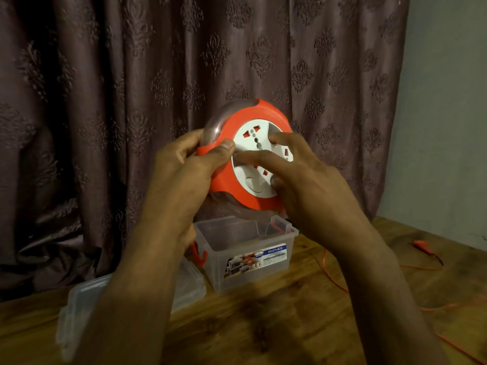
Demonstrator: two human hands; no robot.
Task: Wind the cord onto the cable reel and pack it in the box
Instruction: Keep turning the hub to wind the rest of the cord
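Left hand fingers clamped cable reel rim; right hand fingertips gripped white hub. Cord slack right; advise steady, even turning.

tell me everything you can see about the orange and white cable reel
The round orange and white plastic cable reel is held upright in the air above the clear plastic storage box, its face toward the camera. A white centre disc carries sockets with orange shutters; clear curved sections bulge from its rim. The left hand grips its left edge; the right hand presses fingers on the disc.
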